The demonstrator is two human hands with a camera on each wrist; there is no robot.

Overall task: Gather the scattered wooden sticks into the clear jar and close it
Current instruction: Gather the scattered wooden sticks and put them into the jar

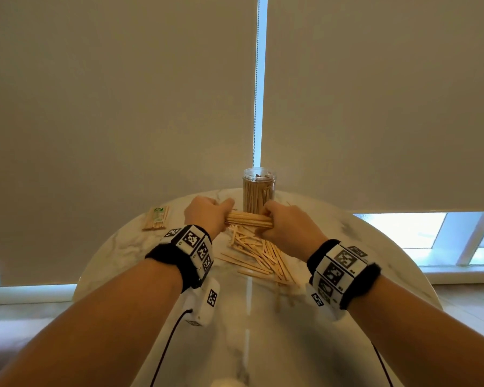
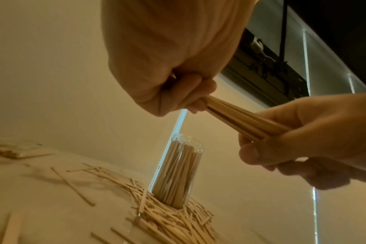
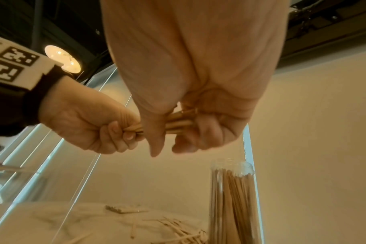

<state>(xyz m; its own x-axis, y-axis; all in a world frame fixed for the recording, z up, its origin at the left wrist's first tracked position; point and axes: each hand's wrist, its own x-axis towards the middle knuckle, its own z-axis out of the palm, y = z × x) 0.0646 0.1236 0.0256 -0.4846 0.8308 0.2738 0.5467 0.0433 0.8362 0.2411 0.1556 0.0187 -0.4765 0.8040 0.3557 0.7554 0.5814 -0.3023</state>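
Observation:
A bundle of wooden sticks hangs level above the table, held at both ends. My left hand grips its left end and my right hand grips its right end. The bundle shows between both fists in the left wrist view, and in the right wrist view the bundle is mostly hidden by my palm. The clear jar stands open just behind the hands, nearly full of upright sticks. Loose sticks lie in a heap on the table below the hands. No lid is in view.
A wrapped pack of sticks lies at the far left of the round marble table. A roller blind hangs close behind the table. A white object shows at the near table edge.

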